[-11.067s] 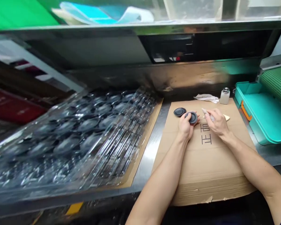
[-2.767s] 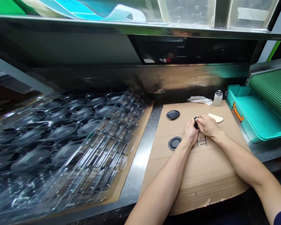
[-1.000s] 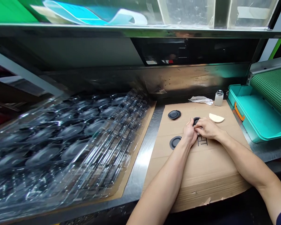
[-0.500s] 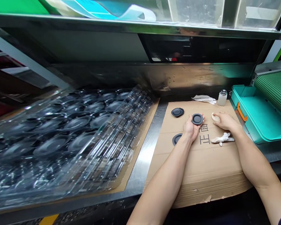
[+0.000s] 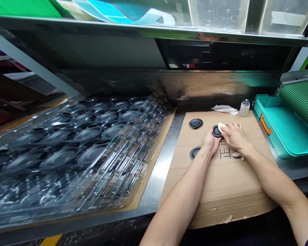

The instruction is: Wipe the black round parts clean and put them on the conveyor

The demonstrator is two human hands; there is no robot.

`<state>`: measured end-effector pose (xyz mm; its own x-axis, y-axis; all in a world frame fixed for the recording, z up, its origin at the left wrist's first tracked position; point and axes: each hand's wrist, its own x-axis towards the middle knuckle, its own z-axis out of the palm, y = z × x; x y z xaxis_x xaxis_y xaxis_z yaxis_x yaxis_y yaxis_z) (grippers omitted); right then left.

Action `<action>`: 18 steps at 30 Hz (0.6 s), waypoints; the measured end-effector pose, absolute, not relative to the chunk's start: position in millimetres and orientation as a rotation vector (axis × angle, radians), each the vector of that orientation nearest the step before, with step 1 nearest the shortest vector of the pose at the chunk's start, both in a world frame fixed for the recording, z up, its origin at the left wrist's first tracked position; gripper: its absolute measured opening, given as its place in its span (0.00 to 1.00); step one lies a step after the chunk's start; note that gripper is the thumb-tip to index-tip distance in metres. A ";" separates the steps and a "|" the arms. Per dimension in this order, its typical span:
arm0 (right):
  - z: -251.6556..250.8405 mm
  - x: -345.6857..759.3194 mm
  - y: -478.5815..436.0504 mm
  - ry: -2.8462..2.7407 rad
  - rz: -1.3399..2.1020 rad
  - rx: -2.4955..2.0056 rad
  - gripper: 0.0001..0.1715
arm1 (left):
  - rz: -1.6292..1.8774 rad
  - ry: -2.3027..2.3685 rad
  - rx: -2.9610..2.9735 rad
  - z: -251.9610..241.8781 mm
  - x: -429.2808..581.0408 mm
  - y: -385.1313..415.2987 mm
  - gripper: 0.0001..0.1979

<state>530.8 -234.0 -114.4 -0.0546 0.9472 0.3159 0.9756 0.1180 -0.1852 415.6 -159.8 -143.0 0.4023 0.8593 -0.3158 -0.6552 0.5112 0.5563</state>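
Observation:
My left hand [image 5: 210, 141] is closed around a round black disc-shaped part [image 5: 216, 131], its ringed face turned up. In my right hand [image 5: 234, 136] I pinch a small white pad [image 5: 222, 127], which is against the right side of the disc's face. Two more black parts lie on the cardboard sheet [image 5: 215, 191]: a dark round piece [image 5: 195, 123] farther back, seemingly stacked, and another disc [image 5: 195, 152] partly behind my left wrist. A crumpled white cloth or glove [image 5: 237, 154] is mostly hidden under my right hand.
Clear plastic trays [image 5: 92, 150] holding several black parts fill the left side. At the back stand a small bottle [image 5: 244, 108] and a white glove-like cloth [image 5: 224, 109]. A teal bin [image 5: 292, 133] with an orange handle sits right, beside a green conveyor belt [image 5: 304, 89]. A metal shelf [image 5: 143, 30] crosses overhead.
My right hand has moved left with the white pad, from beside the disc onto it, and now covers most of the crumpled white cloth. My left hand still holds the disc.

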 end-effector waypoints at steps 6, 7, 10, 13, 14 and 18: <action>-116.2 529.1 -229.1 -2.035 -0.046 -1.862 0.19 | 0.968 0.603 0.372 -143.8 416.9 -162.2 0.21; -116.2 528.1 -228.5 -1.963 -0.072 -1.941 0.19 | 0.971 0.602 0.370 -143.8 416.9 -162.4 0.21; -117.6 524.9 -228.9 -1.913 -0.084 -2.000 0.20 | 0.971 0.631 0.385 -144.2 417.1 -162.5 0.19; -121.1 525.1 -229.1 -2.059 -0.046 -1.847 0.19 | 0.952 0.655 0.399 -144.0 415.6 -161.6 0.20; -122.1 527.7 -228.0 -2.045 -0.055 -1.863 0.19 | 0.950 0.653 0.400 -143.8 414.6 -161.3 0.20; -121.3 552.5 -221.1 -1.777 -0.066 -1.971 0.19 | 0.944 0.620 0.457 -142.2 410.3 -160.2 0.22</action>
<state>552.5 -221.1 -121.3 0.1549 0.9245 0.3483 0.9478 -0.0396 -0.3163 410.3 -160.2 -142.2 0.4373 0.8520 -0.2877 -0.6022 0.5151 0.6099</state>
